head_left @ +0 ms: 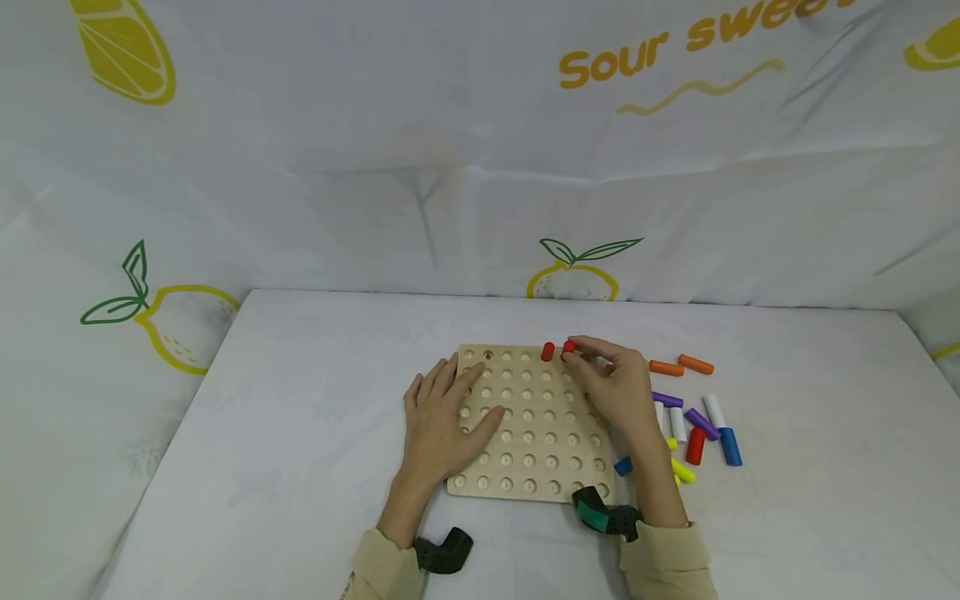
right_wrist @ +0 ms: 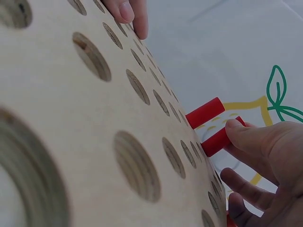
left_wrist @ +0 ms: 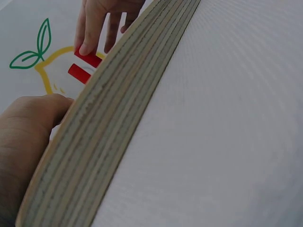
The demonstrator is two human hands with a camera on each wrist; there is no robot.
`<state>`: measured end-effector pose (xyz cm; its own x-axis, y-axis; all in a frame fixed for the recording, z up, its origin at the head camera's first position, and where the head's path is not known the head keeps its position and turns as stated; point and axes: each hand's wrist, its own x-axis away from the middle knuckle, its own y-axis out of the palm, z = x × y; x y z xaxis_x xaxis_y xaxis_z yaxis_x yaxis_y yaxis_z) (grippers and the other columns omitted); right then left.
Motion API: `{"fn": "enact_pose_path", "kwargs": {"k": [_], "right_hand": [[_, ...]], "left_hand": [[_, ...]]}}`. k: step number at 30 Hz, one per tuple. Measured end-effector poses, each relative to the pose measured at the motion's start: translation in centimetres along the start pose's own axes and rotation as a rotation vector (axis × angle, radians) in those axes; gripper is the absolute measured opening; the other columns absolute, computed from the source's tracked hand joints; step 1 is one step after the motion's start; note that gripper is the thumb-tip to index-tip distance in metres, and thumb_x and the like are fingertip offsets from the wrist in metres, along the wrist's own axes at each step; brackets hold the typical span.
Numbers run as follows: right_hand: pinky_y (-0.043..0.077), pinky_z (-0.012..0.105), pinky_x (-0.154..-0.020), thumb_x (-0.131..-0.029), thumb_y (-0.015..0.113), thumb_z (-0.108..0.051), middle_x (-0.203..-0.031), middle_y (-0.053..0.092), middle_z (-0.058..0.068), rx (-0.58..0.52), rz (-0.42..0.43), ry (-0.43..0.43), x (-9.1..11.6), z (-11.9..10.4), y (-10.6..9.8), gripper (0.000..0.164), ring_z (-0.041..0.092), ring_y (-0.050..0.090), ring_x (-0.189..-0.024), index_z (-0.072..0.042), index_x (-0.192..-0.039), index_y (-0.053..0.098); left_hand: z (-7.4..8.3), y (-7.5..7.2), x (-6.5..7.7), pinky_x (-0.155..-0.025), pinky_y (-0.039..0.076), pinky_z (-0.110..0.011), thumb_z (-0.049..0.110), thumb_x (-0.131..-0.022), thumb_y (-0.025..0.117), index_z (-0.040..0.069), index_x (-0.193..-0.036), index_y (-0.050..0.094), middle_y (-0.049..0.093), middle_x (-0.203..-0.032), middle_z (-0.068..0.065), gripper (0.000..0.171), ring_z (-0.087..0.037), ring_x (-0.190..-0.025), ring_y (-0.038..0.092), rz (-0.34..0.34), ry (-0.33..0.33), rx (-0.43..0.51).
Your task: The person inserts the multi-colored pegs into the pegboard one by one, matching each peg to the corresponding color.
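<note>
A wooden pegboard (head_left: 517, 487) with rows of round holes lies on the table. My left hand (head_left: 442, 429) rests on its left side with the fingers spread. At the far edge, my right hand (head_left: 618, 387) pinches the upper end of a red peg (right_wrist: 218, 142) between thumb and finger; the peg's lower end meets the board. Just left of it another red peg (head_left: 548, 352) stands upright in the back row. A bit of red (right_wrist: 230, 220) also shows below the right hand in the right wrist view, mostly hidden.
Right of the board lie loose pegs: orange (head_left: 696, 364), purple (head_left: 702, 423), white (head_left: 714, 410), blue (head_left: 731, 447), yellow (head_left: 683, 471) and red (head_left: 696, 447). My right forearm covers some of them. A lemon-printed white cloth (head_left: 360, 225) hangs behind the table.
</note>
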<state>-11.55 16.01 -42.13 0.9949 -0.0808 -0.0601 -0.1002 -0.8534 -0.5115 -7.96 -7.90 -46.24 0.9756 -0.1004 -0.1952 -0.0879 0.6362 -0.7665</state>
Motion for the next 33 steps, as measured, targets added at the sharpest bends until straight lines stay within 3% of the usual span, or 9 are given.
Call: {"fn": "enact_pose_path", "kwargs": {"k": [9,16,27,33], "right_hand": [[0.042,0.018,-0.053,-0.096,0.071,-0.019,-0.107,0.074,0.018,0.011,-0.021,0.008,0.04,-0.11,-0.08,0.032,0.016,0.053,-0.076,-0.005,-0.124,0.073],[0.042,0.018,-0.05,-0.095,0.072,-0.019,-0.109,0.074,0.019,-0.003,-0.026,0.011,0.06,-0.07,-0.12,0.032,0.009,0.052,-0.066,-0.004,-0.124,0.073],[0.04,0.018,-0.048,-0.095,0.072,-0.017,-0.111,0.075,0.019,0.008,-0.024,0.012,-0.01,-0.16,-0.04,0.032,0.012,0.053,-0.073,-0.004,-0.124,0.073],[0.037,0.019,-0.044,-0.095,0.072,-0.016,-0.118,0.075,0.019,0.009,-0.028,0.029,-0.04,-0.19,0.0,0.032,0.006,0.047,-0.059,-0.003,-0.124,0.073]], "left_hand": [[0.0,0.01,-0.02,-0.122,0.018,-0.065,0.054,-0.087,0.065,0.025,-0.145,0.058,0.045,-0.161,-0.013,0.065,-0.036,-0.151,0.037,0.003,0.005,0.004],[-0.01,0.1,-0.09,-0.122,0.018,-0.065,0.053,-0.087,0.065,0.025,-0.145,0.059,0.046,-0.16,-0.014,0.064,-0.036,-0.151,0.038,0.011,0.012,0.003],[0.08,0.0,-0.06,-0.121,0.019,-0.066,0.053,-0.087,0.066,0.024,-0.144,0.059,0.047,-0.159,-0.015,0.064,-0.037,-0.15,0.038,0.017,0.015,-0.001],[0.04,0.01,-0.02,-0.121,0.019,-0.066,0.052,-0.087,0.065,0.024,-0.144,0.06,0.047,-0.159,-0.015,0.064,-0.037,-0.15,0.038,0.015,0.014,0.002]]}}
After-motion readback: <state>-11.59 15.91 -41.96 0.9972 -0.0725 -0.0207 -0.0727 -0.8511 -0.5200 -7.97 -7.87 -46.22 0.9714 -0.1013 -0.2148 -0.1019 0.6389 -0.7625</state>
